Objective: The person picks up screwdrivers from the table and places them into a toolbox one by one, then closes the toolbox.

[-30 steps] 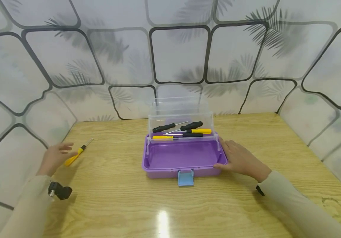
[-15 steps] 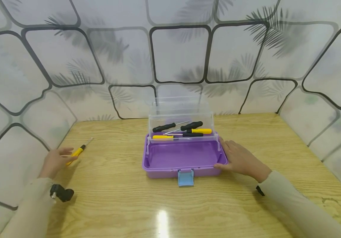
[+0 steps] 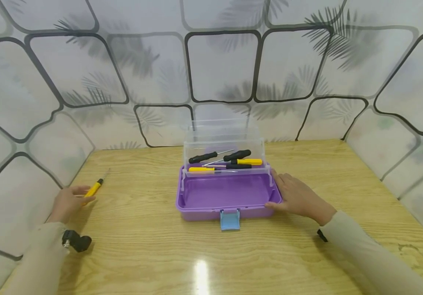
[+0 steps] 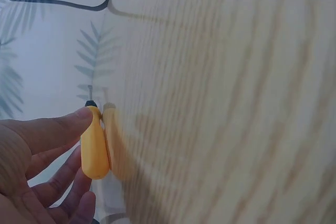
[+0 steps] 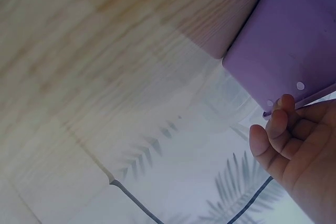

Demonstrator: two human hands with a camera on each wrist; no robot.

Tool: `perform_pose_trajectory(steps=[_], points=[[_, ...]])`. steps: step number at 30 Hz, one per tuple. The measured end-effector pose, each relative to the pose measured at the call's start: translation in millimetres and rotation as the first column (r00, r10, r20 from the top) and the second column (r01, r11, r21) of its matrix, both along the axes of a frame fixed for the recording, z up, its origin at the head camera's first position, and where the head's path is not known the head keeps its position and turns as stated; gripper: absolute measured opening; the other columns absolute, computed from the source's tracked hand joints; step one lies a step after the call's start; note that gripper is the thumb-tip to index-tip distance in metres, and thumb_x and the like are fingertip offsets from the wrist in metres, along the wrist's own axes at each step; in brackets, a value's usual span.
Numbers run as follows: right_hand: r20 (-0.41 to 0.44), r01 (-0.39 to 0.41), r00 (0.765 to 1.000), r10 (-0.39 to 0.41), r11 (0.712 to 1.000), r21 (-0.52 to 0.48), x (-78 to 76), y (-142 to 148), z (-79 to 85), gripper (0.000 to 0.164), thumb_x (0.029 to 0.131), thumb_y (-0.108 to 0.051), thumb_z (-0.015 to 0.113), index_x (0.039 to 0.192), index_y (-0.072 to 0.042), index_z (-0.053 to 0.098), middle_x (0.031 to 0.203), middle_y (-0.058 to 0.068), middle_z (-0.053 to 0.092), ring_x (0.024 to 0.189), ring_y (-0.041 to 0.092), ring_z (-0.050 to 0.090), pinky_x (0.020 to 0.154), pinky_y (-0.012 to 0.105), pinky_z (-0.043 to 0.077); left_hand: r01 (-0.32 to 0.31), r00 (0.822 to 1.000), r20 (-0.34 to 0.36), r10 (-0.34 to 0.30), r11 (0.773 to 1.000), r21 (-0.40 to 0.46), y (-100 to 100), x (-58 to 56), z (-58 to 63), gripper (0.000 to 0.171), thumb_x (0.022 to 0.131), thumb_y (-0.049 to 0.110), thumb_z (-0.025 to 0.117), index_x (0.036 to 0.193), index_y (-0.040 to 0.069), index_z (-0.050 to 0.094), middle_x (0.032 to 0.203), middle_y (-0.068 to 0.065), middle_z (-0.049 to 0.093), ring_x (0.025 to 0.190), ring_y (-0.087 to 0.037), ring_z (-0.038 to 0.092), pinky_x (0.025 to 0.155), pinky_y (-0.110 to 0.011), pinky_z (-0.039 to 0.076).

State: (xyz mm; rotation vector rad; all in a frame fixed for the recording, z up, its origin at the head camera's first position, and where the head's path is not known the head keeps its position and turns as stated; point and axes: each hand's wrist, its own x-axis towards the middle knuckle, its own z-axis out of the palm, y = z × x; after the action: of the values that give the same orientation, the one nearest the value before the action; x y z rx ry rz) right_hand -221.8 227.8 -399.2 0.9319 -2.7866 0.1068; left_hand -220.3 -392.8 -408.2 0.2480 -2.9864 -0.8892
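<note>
At the table's left side my left hand (image 3: 68, 202) holds a screwdriver (image 3: 94, 189) by its yellow handle. In the left wrist view the thumb presses on the yellow handle (image 4: 95, 148), with fingers behind it, close over the wood. The shaft points away toward the back. My right hand (image 3: 299, 195) grips the right end of a purple toolbox (image 3: 204, 214), thumb over the front corner and fingers along the side. From the right wrist, several curled fingertips (image 5: 277, 124) show near the box's rim. The toolbox lid stands up, with a blue latch (image 3: 230, 220) hanging down at its front.
A clear tray (image 3: 223, 172) raised at the back of the toolbox bears several screwdrivers with black or yellow handles. The purple lower compartment (image 3: 230, 190) has a bare floor. A patterned backdrop (image 3: 222, 65) encloses the wooden table (image 3: 141, 246) behind and at both sides.
My left hand has come down onto the yellow screwdriver and taken hold of its handle; the screwdriver has shifted slightly. The right hand and toolbox have stayed in place.
</note>
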Motion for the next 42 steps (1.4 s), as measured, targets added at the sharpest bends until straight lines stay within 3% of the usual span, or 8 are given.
perform_pose_trajectory(steps=[3,10,16,26,30,36,42], points=[[-0.035,-0.019,0.999,0.018,1.000,-0.012,1.1,-0.1,0.6,0.104,0.082,-0.069,0.051,0.139,0.016,0.029,0.113,0.030,0.058,0.100,0.035,0.057,0.088,0.047,0.048,-0.014,1.000,0.020,0.014,1.000,-0.002,-1.0,-0.4,-0.3,0.057,0.086,0.025,0.068,0.126,-0.012,0.050,0.126,-0.036,0.050,0.109,-0.050,0.052,0.069,-0.028,0.049],[0.015,0.008,1.000,-0.008,1.000,0.010,0.6,-0.5,3.3,0.103,0.081,-0.065,0.056,0.138,0.016,0.030,0.116,0.030,0.057,0.103,0.035,0.057,0.090,0.048,0.048,-0.043,0.995,0.086,0.042,0.999,0.017,-4.3,0.1,-0.2,0.057,0.088,0.022,0.066,0.130,-0.012,0.046,0.128,-0.035,0.049,0.111,-0.050,0.050,0.085,-0.052,0.044],[0.020,0.015,1.000,-0.016,1.000,0.022,-0.3,-1.1,3.6,0.102,0.080,-0.062,0.059,0.139,0.016,0.029,0.116,0.029,0.057,0.104,0.035,0.057,0.091,0.048,0.048,-0.055,0.994,0.094,0.053,0.998,0.023,-6.7,1.4,-1.9,0.055,0.087,0.022,0.065,0.128,-0.012,0.048,0.127,-0.033,0.051,0.107,-0.047,0.051,0.078,-0.039,0.042],[0.017,0.015,1.000,-0.015,1.000,0.023,-0.3,-1.4,2.9,0.103,0.080,-0.064,0.057,0.138,0.017,0.030,0.115,0.029,0.058,0.103,0.035,0.058,0.091,0.047,0.048,-0.058,0.996,0.070,0.059,0.998,-0.016,-7.2,0.0,-2.3,0.053,0.084,0.021,0.067,0.123,-0.012,0.053,0.114,-0.033,0.060,0.101,-0.047,0.056,0.069,-0.031,0.040],[0.023,0.022,0.999,-0.023,0.999,0.024,-0.2,-1.2,2.9,0.103,0.080,-0.064,0.058,0.138,0.016,0.030,0.116,0.029,0.058,0.103,0.034,0.057,0.091,0.047,0.048,-0.057,0.996,0.070,0.057,0.998,-0.009,-7.2,1.4,-2.5,0.053,0.084,0.022,0.067,0.122,-0.012,0.053,0.115,-0.032,0.059,0.100,-0.045,0.055,0.070,-0.031,0.038],[0.027,0.020,0.999,-0.021,1.000,0.023,0.2,-1.2,4.0,0.103,0.080,-0.064,0.058,0.139,0.016,0.029,0.116,0.029,0.058,0.102,0.034,0.057,0.090,0.047,0.048,-0.038,0.997,0.069,0.039,0.999,-0.027,-8.2,4.4,-2.3,0.054,0.085,0.023,0.066,0.122,-0.013,0.052,0.122,-0.034,0.053,0.104,-0.048,0.051,0.075,-0.040,0.040],[0.027,0.017,0.999,-0.018,1.000,0.017,0.7,-1.9,3.8,0.102,0.080,-0.061,0.060,0.139,0.016,0.029,0.117,0.029,0.057,0.104,0.035,0.057,0.091,0.048,0.048,-0.042,0.998,0.039,0.045,0.997,-0.059,-9.0,7.0,-3.4,0.049,0.085,0.021,0.065,0.119,-0.013,0.055,0.118,-0.035,0.055,0.102,-0.050,0.052,0.076,-0.044,0.042]])
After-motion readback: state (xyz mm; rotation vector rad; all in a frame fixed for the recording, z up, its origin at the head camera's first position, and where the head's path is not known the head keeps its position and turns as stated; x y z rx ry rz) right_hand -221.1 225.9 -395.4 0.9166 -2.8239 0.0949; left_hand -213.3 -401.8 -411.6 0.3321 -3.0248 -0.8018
